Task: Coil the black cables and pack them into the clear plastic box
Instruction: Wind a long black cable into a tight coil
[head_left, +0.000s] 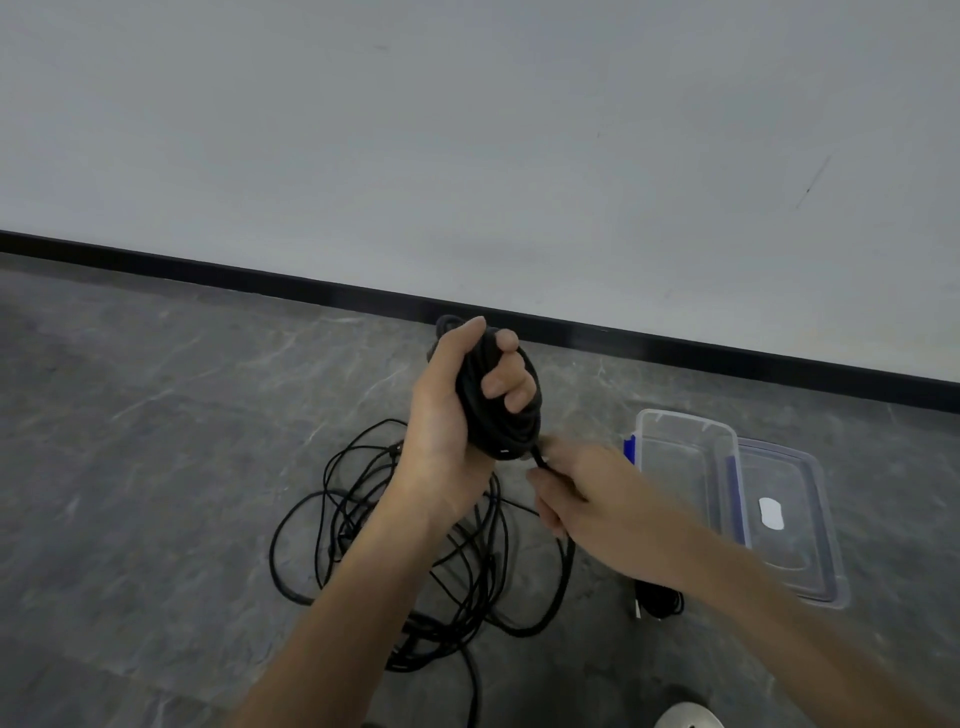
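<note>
Head view — black cable coil (506, 431), thick, tight, matte — loose tail (569, 564) below

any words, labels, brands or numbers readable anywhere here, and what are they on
No text can be read anywhere in this view.
white sticker on the clear lid: shows no print, or it is too blurred to read.
clear plastic box: no markings visible.
black cable coiled in the left hand: no print visible.
</note>
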